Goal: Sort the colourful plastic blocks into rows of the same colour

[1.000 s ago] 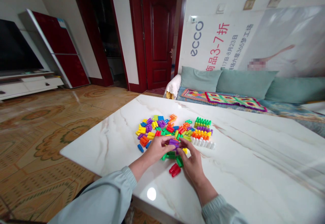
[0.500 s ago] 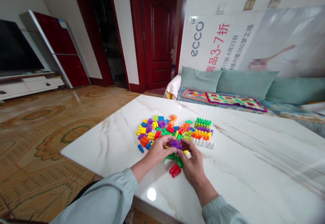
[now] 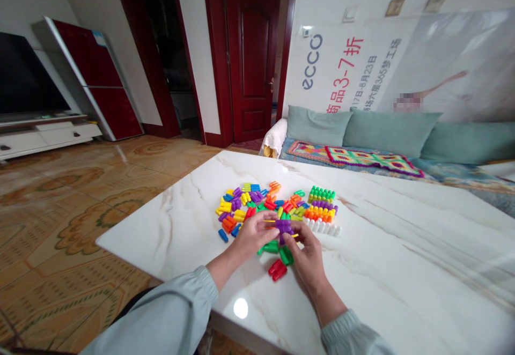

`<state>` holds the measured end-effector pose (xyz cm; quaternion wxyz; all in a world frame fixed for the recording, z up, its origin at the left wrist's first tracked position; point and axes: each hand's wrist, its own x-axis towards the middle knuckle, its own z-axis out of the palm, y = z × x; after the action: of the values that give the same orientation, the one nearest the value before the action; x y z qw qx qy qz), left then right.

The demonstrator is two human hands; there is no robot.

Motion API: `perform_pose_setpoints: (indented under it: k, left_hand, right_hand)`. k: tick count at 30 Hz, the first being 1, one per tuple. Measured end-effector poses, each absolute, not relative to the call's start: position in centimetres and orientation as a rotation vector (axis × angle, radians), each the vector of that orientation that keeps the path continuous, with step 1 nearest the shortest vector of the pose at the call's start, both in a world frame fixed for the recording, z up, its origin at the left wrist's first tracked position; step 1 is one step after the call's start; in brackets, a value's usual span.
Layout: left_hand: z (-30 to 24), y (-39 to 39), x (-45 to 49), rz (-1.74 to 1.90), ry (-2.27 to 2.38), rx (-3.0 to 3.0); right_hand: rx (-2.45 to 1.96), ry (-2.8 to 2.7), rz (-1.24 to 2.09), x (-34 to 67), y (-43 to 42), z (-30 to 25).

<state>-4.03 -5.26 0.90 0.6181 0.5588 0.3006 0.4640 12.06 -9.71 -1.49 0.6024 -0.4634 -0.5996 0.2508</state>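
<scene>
Just above the marble-look table, a purple bullet-shaped plastic block (image 3: 285, 227) is held between my two hands. My left hand (image 3: 254, 233) pinches its left side, and my right hand (image 3: 308, 250) grips its right side with thumb and fingers. Below the fingers lie green blocks (image 3: 285, 255) and a red block (image 3: 277, 270). Beyond my hands spreads a loose heap of blocks in several colours, among them yellow blocks (image 3: 225, 206) and orange blocks (image 3: 228, 223). My fingers cover part of the heap's near side.
To the right of the heap stand neat rows of blocks: green (image 3: 322, 192), orange (image 3: 319, 214) and white (image 3: 323, 227). The white table (image 3: 382, 269) has its near edge below my forearms. A sofa (image 3: 386, 135) with green cushions stands behind it.
The purple block has shifted slightly right and is tilted more upright between my fingers. My right thumb has moved right, and more of the green blocks below shows.
</scene>
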Motion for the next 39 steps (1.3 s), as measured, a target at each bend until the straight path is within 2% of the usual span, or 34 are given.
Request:
perform_pose_setpoints:
  k: [11,21,39]
  left_hand:
    - [0.9,-3.7,-5.4,1.115,0.426,0.801]
    - [1.8,-3.4,-6.1,1.158,0.362,0.706]
    - [1.5,-3.2,-5.9,1.177,0.390,0.708]
  right_hand:
    - [-1.198,-1.313,0.555,12.1,-9.3,-1.9]
    - [-1.332,-1.202,0.628,12.4,-9.0,-2.4]
    - [-1.375,-1.226,0.556,12.4,-8.8,-2.8]
